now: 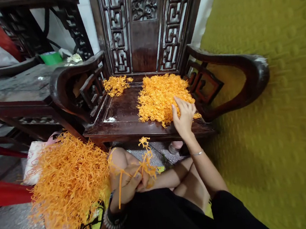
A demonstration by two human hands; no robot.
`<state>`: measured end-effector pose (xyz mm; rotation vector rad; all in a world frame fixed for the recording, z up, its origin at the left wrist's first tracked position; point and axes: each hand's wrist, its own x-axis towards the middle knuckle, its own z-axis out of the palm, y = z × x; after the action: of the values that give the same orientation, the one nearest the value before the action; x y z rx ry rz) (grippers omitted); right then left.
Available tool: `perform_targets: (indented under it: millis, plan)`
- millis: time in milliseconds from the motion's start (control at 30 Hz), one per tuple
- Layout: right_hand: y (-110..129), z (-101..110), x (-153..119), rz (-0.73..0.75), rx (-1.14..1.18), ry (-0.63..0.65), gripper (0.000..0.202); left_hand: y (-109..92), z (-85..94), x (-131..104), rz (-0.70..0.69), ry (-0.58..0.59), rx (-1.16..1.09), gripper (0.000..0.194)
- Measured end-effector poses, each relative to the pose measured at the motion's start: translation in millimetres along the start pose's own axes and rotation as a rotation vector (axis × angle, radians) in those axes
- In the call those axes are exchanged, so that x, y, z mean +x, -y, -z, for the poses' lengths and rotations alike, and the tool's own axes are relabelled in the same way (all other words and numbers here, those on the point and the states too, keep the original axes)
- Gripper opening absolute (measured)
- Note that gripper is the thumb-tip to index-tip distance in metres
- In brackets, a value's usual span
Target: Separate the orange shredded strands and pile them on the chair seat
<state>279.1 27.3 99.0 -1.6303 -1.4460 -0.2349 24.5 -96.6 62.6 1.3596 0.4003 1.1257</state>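
Note:
My left hand [132, 182] is closed above my lap, its fingers wrapped round a bunch of orange branching plastic pieces [147, 159]. One long thin orange stem hangs down from that hand. On the seat of a dark carved wooden chair [124, 108] lies a wide heap of small orange plastic pieces [159, 95]. My right hand [185, 116] rests at the heap's front right edge, thumb and fingers apart, with nothing visible between them. A smaller orange clump [117, 85] sits at the seat's back left.
A large tangled pile of long orange strands [68, 177] stands at my left, beside a white bag [32, 159] and a red stool [5, 184]. A green tape roll [51, 58] lies on the side table [13, 89]. An olive padded surface [285, 150] is close on the right.

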Motion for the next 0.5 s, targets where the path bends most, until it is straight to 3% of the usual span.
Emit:
perform_targets:
  millis: [67, 167, 233, 367, 500]
  plan:
    - [14.9, 12.1, -16.2, 0.0, 0.299, 0.189, 0.044, 0.1, 2.9, 4.8, -0.027, 0.048, 0.01, 0.055]
    - [43.3, 29.6, -39.6, -0.055, 0.767, 0.689, 0.05, 3.1, 3.8, 9.1, -0.042, 0.093, 0.003, 0.056]
    - [58.9, 37.0, -52.0, -0.051, 0.92, 0.871, 0.049, 6.5, 2.8, 9.1, -0.04, 0.119, 0.005, 0.055]
    - [73.6, 46.0, -66.9, -0.107, 1.006, 0.862, 0.028, 14.7, -1.4, 5.8, -0.01, 0.162, -0.018, 0.053]
    - [72.1, 56.6, -73.7, -0.33, 1.132, 0.695, 0.019, 20.2, -12.7, 6.8, 0.031, 0.119, -0.083, 0.058]
